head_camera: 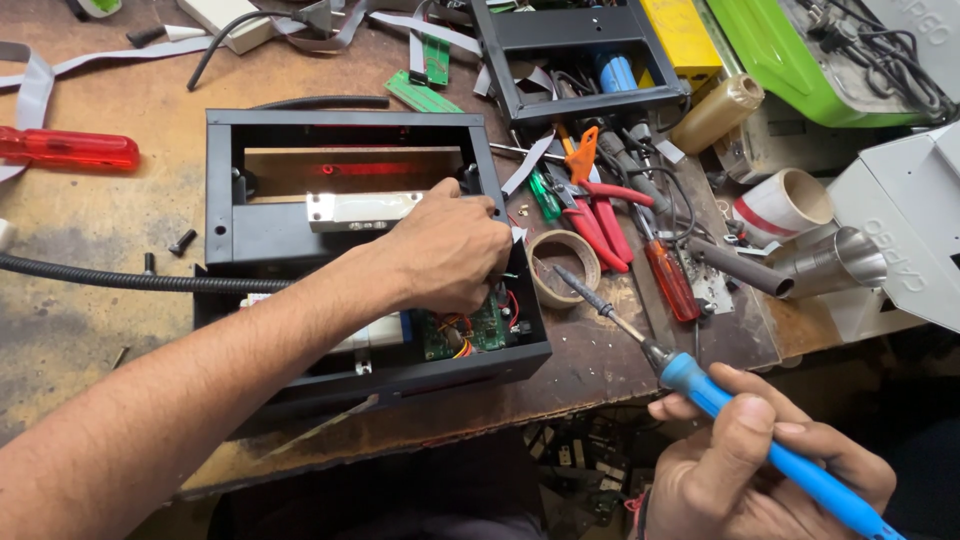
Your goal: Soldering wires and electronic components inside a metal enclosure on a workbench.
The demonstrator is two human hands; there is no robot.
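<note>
- Left hand point(450, 250) reaches into the open black case point(225, 190), fingers curled, seemingly pinching wires beside the green circuit board point(480, 330).
- Right hand point(745, 470) is closed around a blue soldering iron point(700, 385), tip raised near the solder roll point(563, 265).

Electronics repair workshop, worn workbench point(90, 330), pliers point(600, 215), screwdrivers point(68, 148), circuit boards point(425, 97)

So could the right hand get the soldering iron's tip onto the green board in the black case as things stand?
Probably not cleanly. The left hand lies over most of the green board, leaving only its right part showing inside the black case. The right hand holds the soldering iron outside the case.
</note>
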